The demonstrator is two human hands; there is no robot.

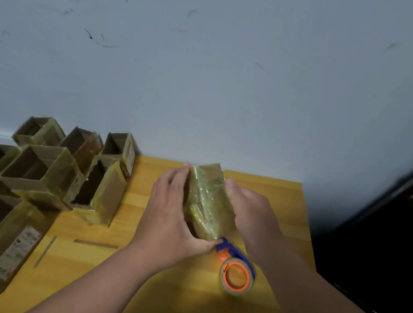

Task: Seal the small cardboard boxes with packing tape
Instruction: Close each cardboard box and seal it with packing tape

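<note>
We find 1 taped box (209, 200) mid-table, long axis running away from us; left hand (172, 213) and right hand (250, 212) clasp its 2 sides. Tape dispenser (235, 267) lies just below, nearer right hand; approx 7 open boxes (43, 173) wait at left

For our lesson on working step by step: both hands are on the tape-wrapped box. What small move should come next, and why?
Probably press the tape flat along the small tape-covered cardboard box. The left hand and the right hand hold its two sides, and the orange-and-blue tape dispenser lies on the yellow wooden table at the box's near end. I cannot tell whether the tape is cut.
</note>
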